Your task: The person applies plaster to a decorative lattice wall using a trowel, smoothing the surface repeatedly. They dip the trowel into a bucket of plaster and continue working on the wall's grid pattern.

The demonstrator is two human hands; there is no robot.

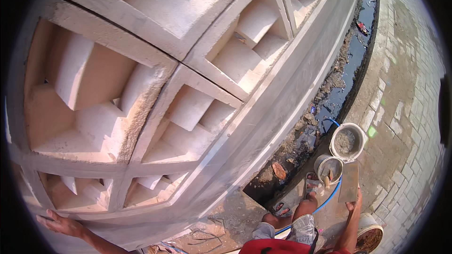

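Observation:
Along the left stands a wall of pale concrete openwork blocks above a smooth grey base. At the lower left my left hand rests against the ledge under the blocks, its fingers spread and holding nothing. My right hand grips the near end of a flat, rectangular grey-brown board, low at my right side. Just beyond the board are a larger whitish bucket with wet grey mix and a smaller bucket. A tool with a wooden handle leans in the smaller one.
A ditch with dark water runs between the wall and a paved path. A blue hose passes my sandalled feet. Another bucket with brownish contents stands at the lower right. Thin wire lies by the wall.

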